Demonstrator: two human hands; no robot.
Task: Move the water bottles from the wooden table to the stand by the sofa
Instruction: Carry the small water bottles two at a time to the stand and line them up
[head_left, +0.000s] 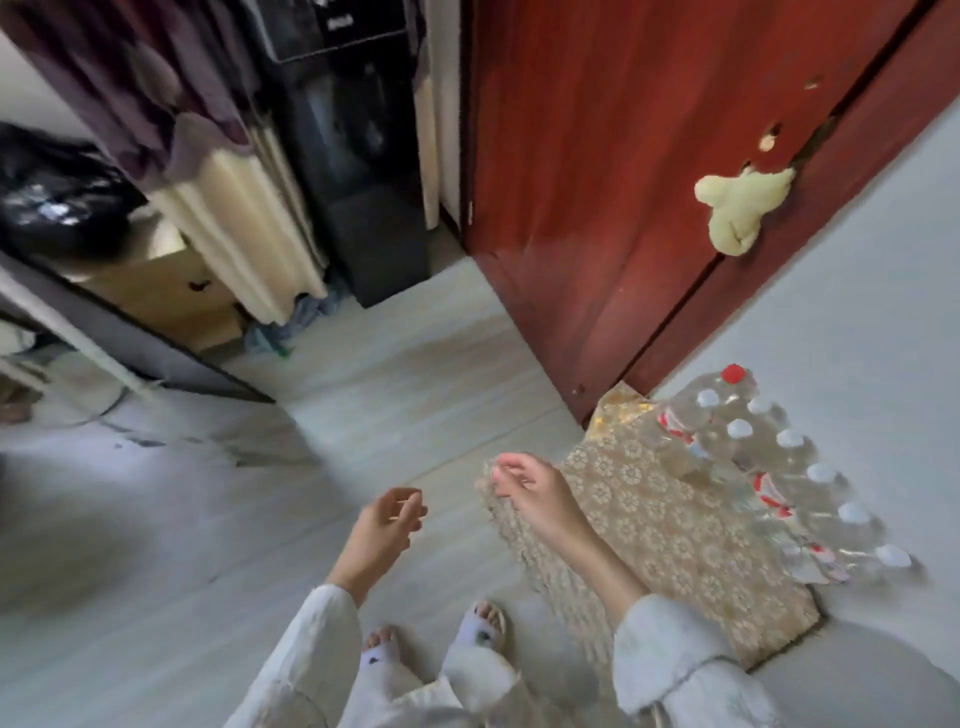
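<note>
Both hands hang in mid-air over the floor (363, 374), neither holding a bottle. Left hand (382, 525): fingers loosely curled, palm turned up; a thin pale sliver seems to lie at the fingertips, too small to identify, so whether it pinches anything cannot be told. Right hand (535, 493): fingers loosely curled and empty, hovering above the near corner of a low surface draped in a patterned cloth (675, 530).

Bottles (779, 467): a tight cluster of clear plastic ones, mostly white-capped with one red cap at the far end, stands on the cloth beyond and to the right of the right hand, against the wall (857, 286). Motion blur hides their exact number. Beyond them is a red door (597, 182), with a pale rag (737, 208) stuffed at its edge.

Judgement: no bottle is lifted yet, and neither sofa nor stand is in view. Risks from here:
- reaching into the packed row may knock neighbours over, since they stand touching;
- the loose cloth may slide or snag on a finger, dragging bottles off the edge;
- gathering several at once with bare hands invites a drop.
</note>
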